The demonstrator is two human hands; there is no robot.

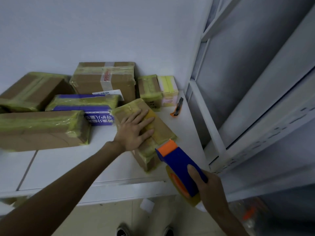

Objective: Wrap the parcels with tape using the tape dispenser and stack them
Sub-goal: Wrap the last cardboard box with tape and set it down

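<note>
Parcels [104, 79], seven on the table [109, 169], left hand [134, 130] flat on one, right hand [211, 189] gripping one tape dispenser [177, 160].

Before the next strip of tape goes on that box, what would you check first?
1. Left hand flat on the parcel, pressing it down: ok.
2. Right hand gripping the dispenser: ok.
3. Dispenser's orange head at the parcel's near edge: ok; whether it touches, cannot tell.
4. Tape left on the roll: ok, some shows.
5. Tape end stuck to the parcel: cannot tell.
6. Cutter lying apart from the parcel, out of the tape's path: ok.
</note>
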